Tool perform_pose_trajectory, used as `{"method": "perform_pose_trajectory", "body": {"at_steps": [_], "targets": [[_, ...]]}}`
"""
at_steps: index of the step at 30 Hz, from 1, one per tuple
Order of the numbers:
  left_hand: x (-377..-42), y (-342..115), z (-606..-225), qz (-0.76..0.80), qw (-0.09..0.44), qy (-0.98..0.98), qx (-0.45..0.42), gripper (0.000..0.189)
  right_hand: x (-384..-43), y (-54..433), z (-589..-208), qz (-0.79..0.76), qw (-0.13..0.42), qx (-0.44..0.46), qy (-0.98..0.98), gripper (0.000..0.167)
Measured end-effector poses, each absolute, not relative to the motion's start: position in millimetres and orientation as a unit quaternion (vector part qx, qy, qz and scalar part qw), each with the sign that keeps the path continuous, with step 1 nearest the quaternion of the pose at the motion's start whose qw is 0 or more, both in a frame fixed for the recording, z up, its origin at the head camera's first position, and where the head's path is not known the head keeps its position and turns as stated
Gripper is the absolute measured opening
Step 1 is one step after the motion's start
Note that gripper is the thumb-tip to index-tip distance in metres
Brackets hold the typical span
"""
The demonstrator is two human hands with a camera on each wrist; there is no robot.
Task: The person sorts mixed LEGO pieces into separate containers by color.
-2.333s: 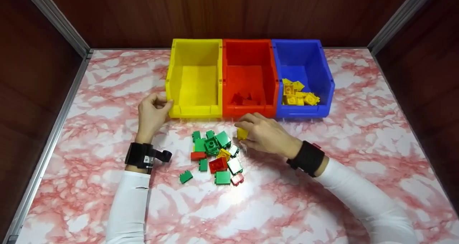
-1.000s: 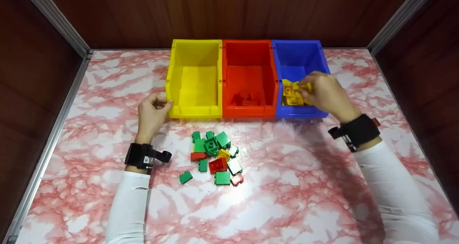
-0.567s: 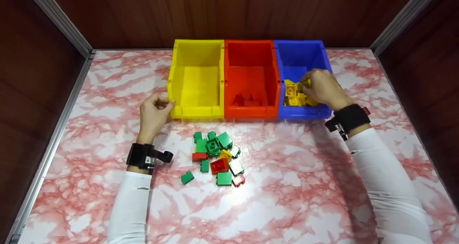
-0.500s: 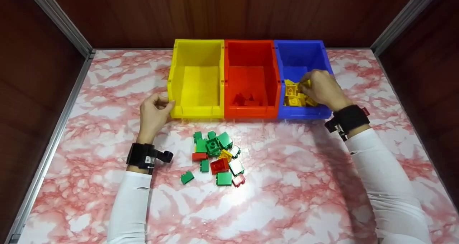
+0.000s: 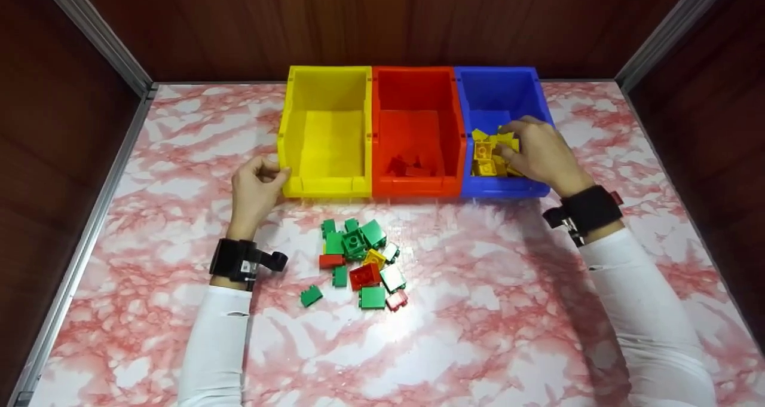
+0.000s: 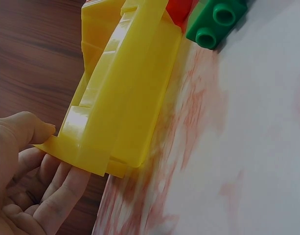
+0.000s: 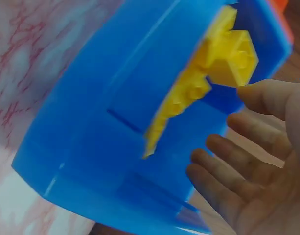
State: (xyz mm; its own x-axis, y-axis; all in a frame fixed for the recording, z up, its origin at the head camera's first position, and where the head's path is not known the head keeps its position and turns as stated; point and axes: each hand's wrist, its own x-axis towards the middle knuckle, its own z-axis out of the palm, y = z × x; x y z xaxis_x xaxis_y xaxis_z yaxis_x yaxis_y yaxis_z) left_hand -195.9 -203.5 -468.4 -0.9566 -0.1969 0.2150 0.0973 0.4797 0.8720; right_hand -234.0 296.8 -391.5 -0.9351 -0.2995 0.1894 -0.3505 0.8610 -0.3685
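Note:
My left hand (image 5: 254, 192) pinches the front left corner of the yellow bin (image 5: 326, 187), thumb above the rim and fingers below in the left wrist view. Over the blue bin (image 5: 505, 188), at the right end of the row, is my right hand (image 5: 547, 156). Its fingers are spread and loosely bent, holding nothing. Several yellow toy bricks (image 5: 484, 151) lie heaped in the front of that bin. In the right wrist view one yellow brick (image 7: 233, 63) sits right by the thumb tip; whether they touch I cannot tell.
Between these two stands a red bin (image 5: 416, 187) with several red bricks (image 5: 412, 168) inside. Before the bins lies a loose pile of green bricks (image 5: 373, 298), red bricks (image 5: 364, 275) and a yellow brick (image 5: 374, 257). Wooden walls (image 5: 382, 24) enclose the marbled table (image 5: 478, 335).
My right hand has carried a yellow brick from beside the pile to the blue bin and let go of it there. The left hand has stayed on the yellow bin.

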Motion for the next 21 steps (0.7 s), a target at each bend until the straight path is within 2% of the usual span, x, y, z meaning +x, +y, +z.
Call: {"method": "perform_pose_trajectory", "body": {"at_steps": [10, 21], "targets": [[-195, -204, -467, -0.505, 0.141, -0.851, 0.033, 0.016, -196, 294, -381, 0.321, 0.233, 0.119, -0.910, 0.035], [-195, -204, -467, -0.512, 0.143, -0.846, 0.031, 0.013, -178, 317, -401, 0.446, 0.298, -0.035, -0.843, 0.042]]}}
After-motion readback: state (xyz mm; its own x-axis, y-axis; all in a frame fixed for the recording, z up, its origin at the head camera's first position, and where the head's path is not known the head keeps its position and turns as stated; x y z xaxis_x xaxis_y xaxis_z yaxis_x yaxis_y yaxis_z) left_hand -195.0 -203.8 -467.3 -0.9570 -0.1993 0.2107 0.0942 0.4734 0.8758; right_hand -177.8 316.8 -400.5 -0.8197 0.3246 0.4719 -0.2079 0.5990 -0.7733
